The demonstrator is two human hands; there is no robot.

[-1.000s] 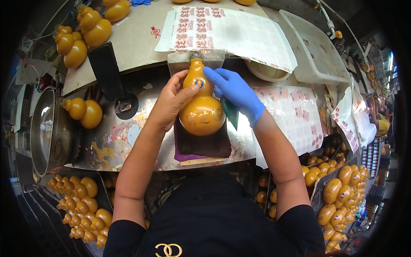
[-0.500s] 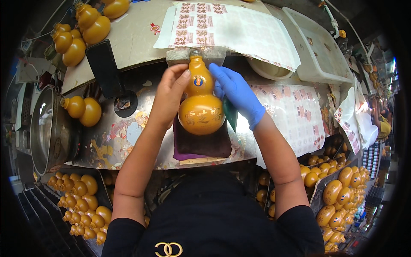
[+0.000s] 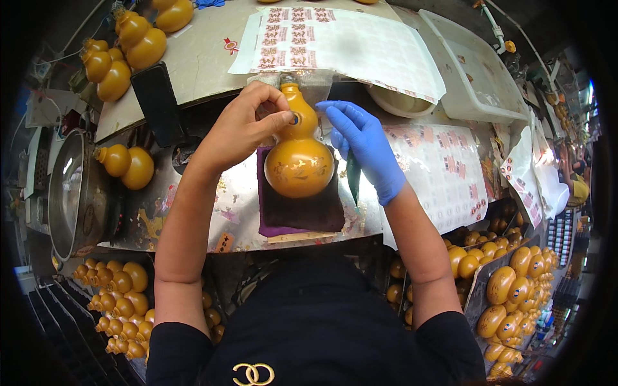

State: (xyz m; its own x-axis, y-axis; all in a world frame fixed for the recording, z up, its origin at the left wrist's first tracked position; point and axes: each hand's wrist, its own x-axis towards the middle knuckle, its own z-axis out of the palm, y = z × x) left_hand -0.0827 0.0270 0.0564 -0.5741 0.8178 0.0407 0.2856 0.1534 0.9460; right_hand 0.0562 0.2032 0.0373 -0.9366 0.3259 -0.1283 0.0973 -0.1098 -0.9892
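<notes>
A glossy ochre gourd-shaped bottle (image 3: 300, 168) lies on a dark folded cloth (image 3: 302, 215) in front of me, neck pointing away. Gold lettering runs across its big lower bulb. My bare left hand (image 3: 248, 122) is at the bottle's upper bulb, fingers curled, thumb tip at a small blue emblem it partly covers. Whether anything is pinched there is hidden. On the other side my right hand (image 3: 364, 141), in a blue glove, stands just off the neck with its forefinger pointing at it. A flat green piece (image 3: 353, 177) hangs from under its fingers.
Printed label sheets (image 3: 351, 45) lie beyond the bottle and more sheets (image 3: 438, 170) to the right. A white bowl (image 3: 405, 103) and a plastic tray (image 3: 473, 64) stand far right. Left are a metal pot (image 3: 80, 193), a phone (image 3: 156, 103) and more gourd bottles (image 3: 125, 166). Stacked bottles (image 3: 122, 302) flank me.
My left hand has moved from beside the neck to the emblem and curled its fingers. My right hand has drawn slightly away to the right, showing more of the green piece.
</notes>
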